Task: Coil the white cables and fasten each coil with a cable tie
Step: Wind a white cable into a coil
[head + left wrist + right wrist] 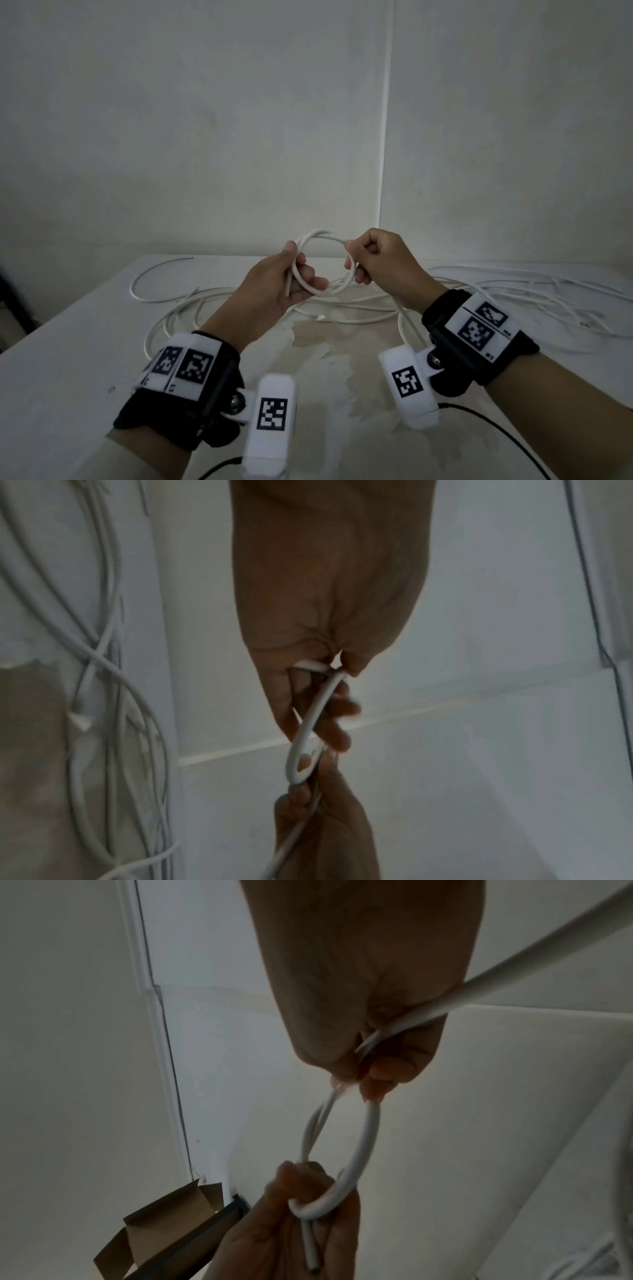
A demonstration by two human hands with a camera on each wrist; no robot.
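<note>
Above the worktop [68, 342], the left hand [274, 287] pinches the first loops of a white cable [329, 240] while the right hand [376, 260], fingers curled round the cable, feeds the next turn. Matching each new loop to the last and clamping it under the left thumb should keep the coil even. More cables [513, 291] lie loose behind; no cable tie is apparent in this dim light.

Cable [561, 950] leaves frame; box [164, 1229] cut off.

Two hands [274, 284] [383, 265], one cable coil [325, 263], one cardboard box [164, 1223].
</note>
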